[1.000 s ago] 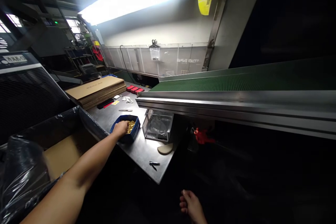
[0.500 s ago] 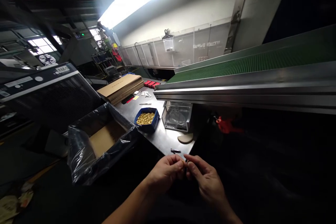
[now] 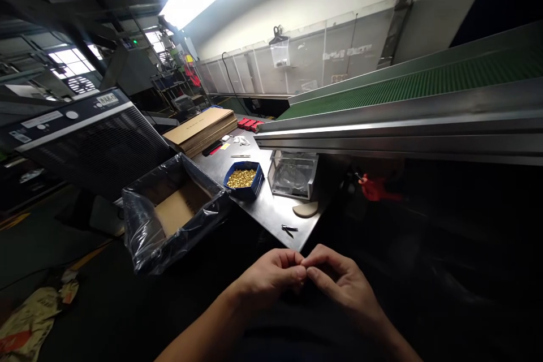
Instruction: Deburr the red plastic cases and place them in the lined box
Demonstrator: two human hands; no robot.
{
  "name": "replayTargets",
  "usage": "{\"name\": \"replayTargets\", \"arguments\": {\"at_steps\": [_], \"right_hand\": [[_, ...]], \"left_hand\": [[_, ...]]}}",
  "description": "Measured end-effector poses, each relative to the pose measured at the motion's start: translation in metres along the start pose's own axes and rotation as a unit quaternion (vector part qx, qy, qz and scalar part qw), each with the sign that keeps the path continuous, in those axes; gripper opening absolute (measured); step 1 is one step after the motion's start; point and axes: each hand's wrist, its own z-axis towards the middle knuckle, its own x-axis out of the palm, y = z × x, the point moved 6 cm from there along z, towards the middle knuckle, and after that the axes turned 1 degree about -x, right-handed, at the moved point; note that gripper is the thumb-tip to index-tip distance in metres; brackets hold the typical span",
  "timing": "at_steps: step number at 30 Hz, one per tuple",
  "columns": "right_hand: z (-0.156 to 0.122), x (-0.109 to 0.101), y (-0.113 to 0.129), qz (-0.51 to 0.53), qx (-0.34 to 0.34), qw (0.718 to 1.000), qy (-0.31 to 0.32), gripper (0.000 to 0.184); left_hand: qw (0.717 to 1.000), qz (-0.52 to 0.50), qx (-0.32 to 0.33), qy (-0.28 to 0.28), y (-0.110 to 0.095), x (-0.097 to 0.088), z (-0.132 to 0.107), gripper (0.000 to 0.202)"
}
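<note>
My left hand [image 3: 267, 280] and my right hand [image 3: 339, 283] meet in front of me below the table's near corner, fingertips pinched together on something too small to make out. Beyond them, on the steel table [image 3: 275, 215], stands a blue tub [image 3: 244, 180] full of small brass-coloured pieces. A small dark clip-like piece [image 3: 289, 229] lies near the table's corner, closest to my hands. A clear plastic box [image 3: 293, 174] sits right of the tub, and a pale round disc [image 3: 305, 210] lies in front of it.
A cardboard box lined with a black plastic bag [image 3: 169, 209] stands left of the table. Flat cardboard sheets [image 3: 201, 130] and red items [image 3: 250, 123] lie at the far end. A green conveyor belt [image 3: 424, 85] with a steel rail runs along the right. A dark machine [image 3: 89, 141] stands left.
My left hand left the blue tub and came back to meet my right hand, which rose from below. Both hands now pinch together, closer than half a second ago. The view swung left.
</note>
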Motion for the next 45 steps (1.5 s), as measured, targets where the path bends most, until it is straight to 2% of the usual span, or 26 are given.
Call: {"name": "replayTargets", "arguments": {"at_steps": [3,6,12,16,20,23,26,28,30,35,39,42,45], "right_hand": [[-0.001,0.0,-0.003,0.015,0.031,0.999,-0.01,0.033],[-0.004,-0.003,-0.006,0.057,0.04,0.996,-0.05,0.036],[-0.014,-0.007,-0.015,0.08,0.082,0.984,-0.138,0.047],[-0.021,-0.005,-0.024,0.095,0.112,0.976,-0.157,0.047],[-0.026,0.004,-0.025,0.108,0.099,0.978,-0.147,0.048],[-0.029,0.012,-0.029,0.14,0.118,0.971,-0.154,0.053],[-0.031,0.02,-0.036,0.198,0.166,0.951,-0.17,0.056],[-0.032,0.026,-0.04,0.25,0.193,0.932,-0.179,0.056],[-0.033,0.033,-0.043,0.303,0.209,0.911,-0.188,0.056],[-0.035,0.044,-0.04,0.367,0.214,0.886,-0.187,0.054],[-0.038,0.046,-0.033,0.41,0.234,0.865,-0.172,0.05],[-0.038,0.044,-0.027,0.434,0.247,0.848,-0.176,0.05],[-0.038,0.042,-0.025,0.427,0.255,0.847,-0.185,0.052]], "left_hand": [[1.0,-0.01,-0.005,-0.005,0.004,0.005,0.0,0.052],[0.999,-0.032,0.006,-0.024,0.007,0.009,0.001,0.05],[0.984,-0.126,0.052,-0.111,0.01,0.004,0.001,0.056],[0.974,-0.149,0.088,-0.149,0.01,0.0,-0.004,0.052],[0.961,-0.05,0.17,-0.214,0.009,0.0,-0.015,0.038],[0.927,0.061,0.24,-0.281,0.011,0.001,-0.029,0.026],[0.89,0.147,0.292,-0.317,0.013,0.004,-0.037,0.017],[0.874,0.167,0.317,-0.327,0.014,0.005,-0.039,0.015],[0.87,0.157,0.333,-0.329,0.016,0.006,-0.039,0.014],[0.884,0.089,0.347,-0.301,0.026,0.008,-0.03,0.014],[0.842,0.171,0.392,-0.33,0.021,0.008,-0.037,0.009],[0.837,0.212,0.409,-0.295,0.015,0.011,-0.04,0.006],[0.828,0.232,0.429,-0.276,0.011,0.014,-0.045,0.006]]}}
